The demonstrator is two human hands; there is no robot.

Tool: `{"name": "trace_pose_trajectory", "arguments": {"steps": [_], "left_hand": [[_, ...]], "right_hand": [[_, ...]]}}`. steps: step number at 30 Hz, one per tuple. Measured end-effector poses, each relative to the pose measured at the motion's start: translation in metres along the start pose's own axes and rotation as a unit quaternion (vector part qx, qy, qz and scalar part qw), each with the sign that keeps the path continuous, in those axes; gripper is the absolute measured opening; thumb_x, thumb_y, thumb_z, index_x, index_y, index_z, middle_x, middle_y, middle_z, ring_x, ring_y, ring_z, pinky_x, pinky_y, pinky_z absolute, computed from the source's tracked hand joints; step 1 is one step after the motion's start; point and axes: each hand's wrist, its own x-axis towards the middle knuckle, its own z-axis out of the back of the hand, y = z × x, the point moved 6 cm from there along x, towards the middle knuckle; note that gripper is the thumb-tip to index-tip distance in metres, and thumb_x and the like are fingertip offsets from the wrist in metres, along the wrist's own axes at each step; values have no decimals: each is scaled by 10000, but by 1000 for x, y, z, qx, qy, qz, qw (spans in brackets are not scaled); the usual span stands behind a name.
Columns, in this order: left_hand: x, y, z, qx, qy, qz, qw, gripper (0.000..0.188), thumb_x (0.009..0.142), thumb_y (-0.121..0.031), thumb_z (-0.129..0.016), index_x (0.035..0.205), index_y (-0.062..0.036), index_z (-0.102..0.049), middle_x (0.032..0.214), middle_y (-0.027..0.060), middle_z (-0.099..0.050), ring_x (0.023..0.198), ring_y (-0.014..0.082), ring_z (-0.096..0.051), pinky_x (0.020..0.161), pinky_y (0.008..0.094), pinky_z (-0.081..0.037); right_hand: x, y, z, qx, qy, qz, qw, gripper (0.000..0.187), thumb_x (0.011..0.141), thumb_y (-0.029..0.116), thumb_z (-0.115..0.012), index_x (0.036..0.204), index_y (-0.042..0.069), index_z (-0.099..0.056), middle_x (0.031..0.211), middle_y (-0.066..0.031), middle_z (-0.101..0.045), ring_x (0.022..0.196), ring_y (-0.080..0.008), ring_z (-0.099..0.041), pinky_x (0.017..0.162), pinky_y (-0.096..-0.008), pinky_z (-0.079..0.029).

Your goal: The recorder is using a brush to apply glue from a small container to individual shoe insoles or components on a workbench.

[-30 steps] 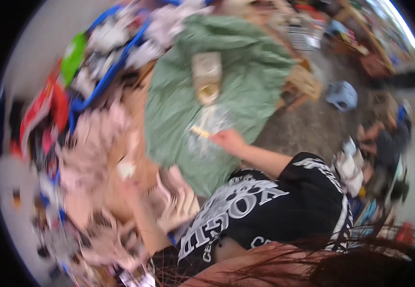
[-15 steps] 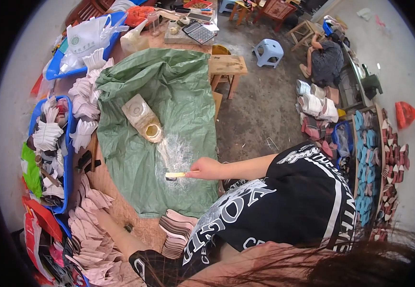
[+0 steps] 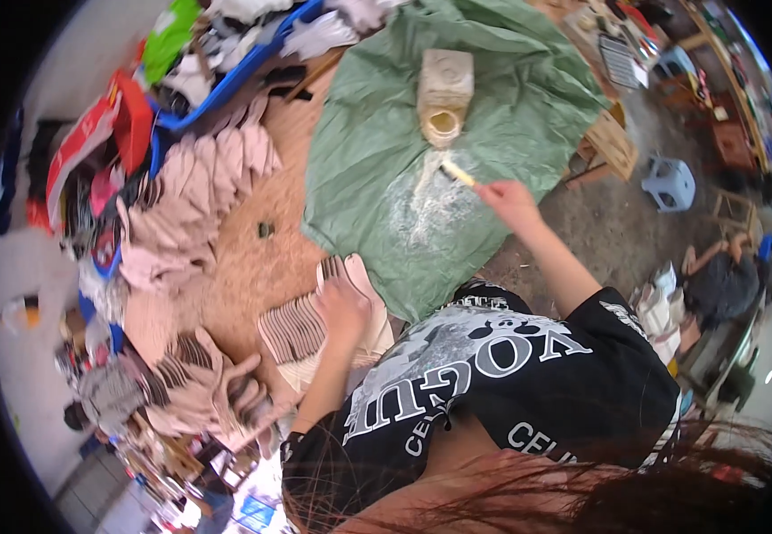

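Observation:
My right hand (image 3: pixel 508 201) is closed around the pale handle of a small brush (image 3: pixel 460 173), whose dark bristle end is over the white, smeared patch on a green sheet (image 3: pixel 359 178). Just beyond the brush, a pale, crusted bottle (image 3: pixel 446 84) lies on the sheet with its round mouth facing me, yellowish inside. My left hand (image 3: pixel 347 309) rests on a row of overlapping pink pieces with dark edges (image 3: pixel 292 327), at the sheet's near left edge. Its fingers look stretched out over them, slightly blurred.
More pink pieces (image 3: pixel 199 200) are heaped along the left of the brown tabletop (image 3: pixel 248 280), with another bunch (image 3: pixel 212 374) nearer me. A blue bin (image 3: pixel 226 89) stands beyond them. At right are a wooden stool (image 3: pixel 613 147), a blue plastic stool (image 3: pixel 669 184) and a crouching person (image 3: pixel 726 280).
My view has turned toward the left. My left hand has moved from the pink heap at the left to the overlapping row near me. The brush has shifted closer to the bottle's mouth.

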Motion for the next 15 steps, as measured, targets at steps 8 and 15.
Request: {"name": "trace_pose_trajectory", "arguments": {"steps": [8, 15], "left_hand": [[-39, 2, -37, 13, -159, 130, 979, 829, 771, -513, -631, 1389, -33, -356, 1473, 211, -257, 1310, 372, -312, 992, 584, -297], [-44, 62, -34, -89, 45, 240, 966, 492, 829, -468, -583, 1089, -53, -628, 1107, 209, -614, 1000, 381, -587, 808, 499, -460]], "right_hand": [[130, 66, 13, -265, 5, 95, 959, 451, 823, 461, -575, 795, 24, -685, 831, -206, -654, 816, -371, -633, 691, -456, -497], [177, 59, -4, -384, 50, 56, 920, 390, 806, 384, -568, 972, 54, -691, 1022, -149, -671, 962, -324, -639, 800, -432, -509]]}}
